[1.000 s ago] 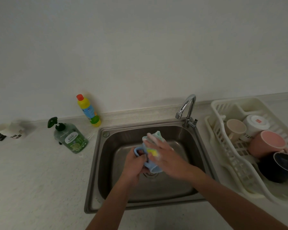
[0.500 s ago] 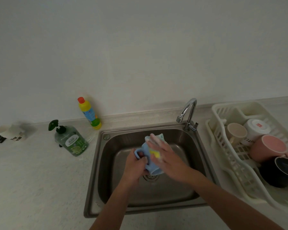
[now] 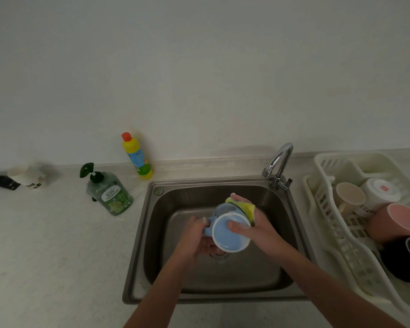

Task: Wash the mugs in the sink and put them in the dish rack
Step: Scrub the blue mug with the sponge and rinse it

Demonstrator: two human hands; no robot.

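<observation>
Over the stainless steel sink point(image 3: 149, 233), a light blue ceramic mug point(image 3: 230, 233) is gripped at its handle by the left hand point(image 3: 194, 240), while a yellow-green sponge point(image 3: 245, 208) is pinched against its rim by the right hand point(image 3: 256, 223).

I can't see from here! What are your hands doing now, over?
Left hand grips blue mug handle. Right hand holds sponge against mug, over sink. Nothing blocking.

It was a kitchen. There was a metal sink point(image 3: 291, 233) with a tap point(image 3: 279, 162). Mugs sat in a dish rack point(image 3: 322, 209).
</observation>
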